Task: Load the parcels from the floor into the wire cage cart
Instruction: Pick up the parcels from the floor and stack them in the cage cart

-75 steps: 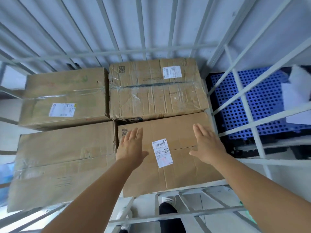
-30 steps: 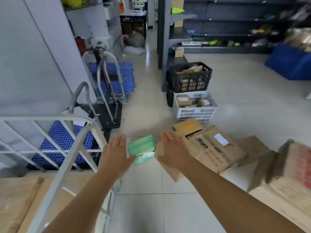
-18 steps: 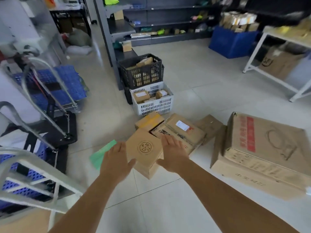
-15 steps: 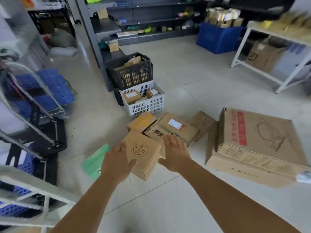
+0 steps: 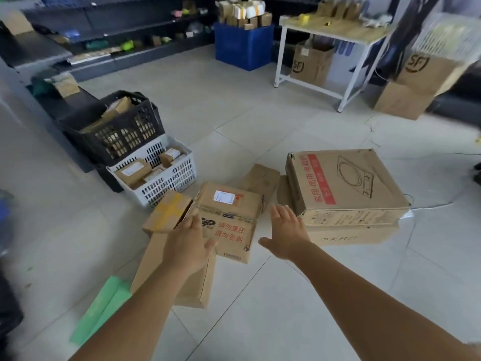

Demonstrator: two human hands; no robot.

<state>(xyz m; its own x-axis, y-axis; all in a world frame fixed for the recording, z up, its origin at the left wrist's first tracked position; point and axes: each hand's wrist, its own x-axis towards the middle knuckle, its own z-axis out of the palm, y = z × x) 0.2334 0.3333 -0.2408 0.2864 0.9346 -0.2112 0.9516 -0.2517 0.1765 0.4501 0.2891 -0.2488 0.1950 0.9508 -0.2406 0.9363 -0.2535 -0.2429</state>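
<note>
Cardboard parcels lie in a heap on the tiled floor. A box with red print and a white label [image 5: 229, 217] is in the middle. My left hand [image 5: 188, 244] hovers open at its left side, above a plain brown box [image 5: 192, 282]. My right hand [image 5: 287, 234] is open with fingers spread, just right of the red-print box, holding nothing. A small box with yellow tape [image 5: 168, 213] sits to the left. A large flat box with a cooker drawing [image 5: 343, 186] rests on another box [image 5: 348, 235] to the right. The wire cage cart is out of view.
A white basket [image 5: 169, 178] and a black basket [image 5: 117, 128], both holding small parcels, stand at the left by dark shelving. A flat green packet [image 5: 104, 308] lies on the floor near left. A white table [image 5: 330, 35], blue bin [image 5: 243, 45] and more boxes are behind.
I have turned away from the loaded cart to the floor heap. Both hands have come forward and lower toward the red-print box; the cart rails have left the view.
</note>
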